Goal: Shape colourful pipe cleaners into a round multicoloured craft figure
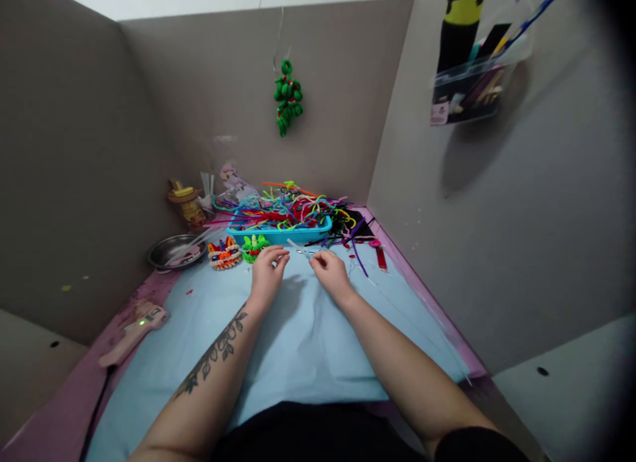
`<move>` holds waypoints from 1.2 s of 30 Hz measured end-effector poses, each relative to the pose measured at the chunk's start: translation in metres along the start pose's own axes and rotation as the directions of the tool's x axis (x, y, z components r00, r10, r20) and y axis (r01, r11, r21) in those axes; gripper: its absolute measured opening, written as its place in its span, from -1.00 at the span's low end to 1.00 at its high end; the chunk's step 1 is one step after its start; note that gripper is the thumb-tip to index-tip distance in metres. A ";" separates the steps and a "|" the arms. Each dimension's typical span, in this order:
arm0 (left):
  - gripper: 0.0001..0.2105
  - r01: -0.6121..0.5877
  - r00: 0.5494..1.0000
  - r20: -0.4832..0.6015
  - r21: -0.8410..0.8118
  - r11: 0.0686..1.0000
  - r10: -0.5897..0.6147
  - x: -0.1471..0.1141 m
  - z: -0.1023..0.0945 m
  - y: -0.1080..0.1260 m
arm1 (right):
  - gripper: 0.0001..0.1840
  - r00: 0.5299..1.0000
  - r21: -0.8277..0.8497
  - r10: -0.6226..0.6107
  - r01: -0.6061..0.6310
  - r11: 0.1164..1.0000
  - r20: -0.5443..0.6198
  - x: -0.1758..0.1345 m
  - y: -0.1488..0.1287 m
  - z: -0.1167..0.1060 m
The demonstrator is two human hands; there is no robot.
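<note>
My right hand [328, 271] is closed on what look like small scissors [301, 250], with two thin, pale, shiny parts spreading leftward from my fingers. Their handles are hidden in the hand. My left hand [268, 271] is just left of their tips, its fingers bent and slightly apart, with nothing visible in them. Beyond it stand a green fuzzy animal-head figure [255, 248] and an orange and cream one [224, 254]. Both hands are above a light blue cloth [308, 343].
A blue tray [278, 236] heaped with colourful pipe cleaners [293, 207] stands at the back. Left are a metal bowl [177, 251] and a pink glue gun [135, 335] with a cord. Grey partitions enclose the table; a green ornament [287, 101] and a clear pouch [467, 94] hang there.
</note>
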State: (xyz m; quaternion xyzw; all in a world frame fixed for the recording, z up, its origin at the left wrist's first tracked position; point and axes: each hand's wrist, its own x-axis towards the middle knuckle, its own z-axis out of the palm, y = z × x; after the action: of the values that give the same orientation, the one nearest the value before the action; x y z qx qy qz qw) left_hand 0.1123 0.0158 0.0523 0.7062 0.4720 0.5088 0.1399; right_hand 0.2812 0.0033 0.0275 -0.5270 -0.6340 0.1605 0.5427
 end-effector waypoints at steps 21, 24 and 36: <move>-0.76 0.227 0.942 0.296 -0.227 0.947 -0.155 -0.020 0.000 -0.003 | -0.85 0.988 -0.017 -0.106 0.108 0.994 0.109 -0.007 -0.015 0.006; -0.75 0.305 0.931 0.290 -0.287 0.908 -0.221 -0.022 0.001 0.003 | -0.89 0.992 -0.060 -0.098 0.103 0.993 0.081 -0.009 -0.016 0.008; -0.72 0.406 0.910 0.250 -0.388 0.827 -0.329 -0.028 0.009 0.007 | -0.93 0.980 -0.239 -0.182 0.196 0.951 0.078 -0.014 -0.018 0.010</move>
State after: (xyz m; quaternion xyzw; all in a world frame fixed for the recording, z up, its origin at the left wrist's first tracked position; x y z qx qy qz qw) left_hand 0.1228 -0.0081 0.0363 0.5941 0.4609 0.5009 0.4287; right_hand 0.2616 -0.0112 0.0306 -0.5223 -0.7111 0.0427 0.4687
